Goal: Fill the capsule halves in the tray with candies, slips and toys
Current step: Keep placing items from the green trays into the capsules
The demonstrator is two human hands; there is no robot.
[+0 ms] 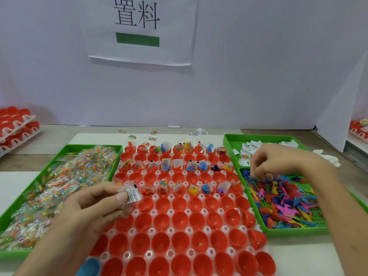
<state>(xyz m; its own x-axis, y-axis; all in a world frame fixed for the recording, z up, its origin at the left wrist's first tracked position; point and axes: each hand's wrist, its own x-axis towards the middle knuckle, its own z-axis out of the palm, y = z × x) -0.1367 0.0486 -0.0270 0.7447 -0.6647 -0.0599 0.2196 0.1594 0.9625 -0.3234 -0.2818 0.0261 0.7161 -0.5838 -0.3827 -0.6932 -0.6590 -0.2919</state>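
My left hand (95, 204) covers part of the tray (199, 214); my right hand (278, 162) fingertips blur among the toys (284, 204), hiding any catch. The slip (131, 194) print is unreadable.

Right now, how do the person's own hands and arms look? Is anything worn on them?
Both are bare: the left hand and the right hand have no gloves, rings or watch visible, and no sleeves reach the visible forearms. The fingernails look short and unpainted.
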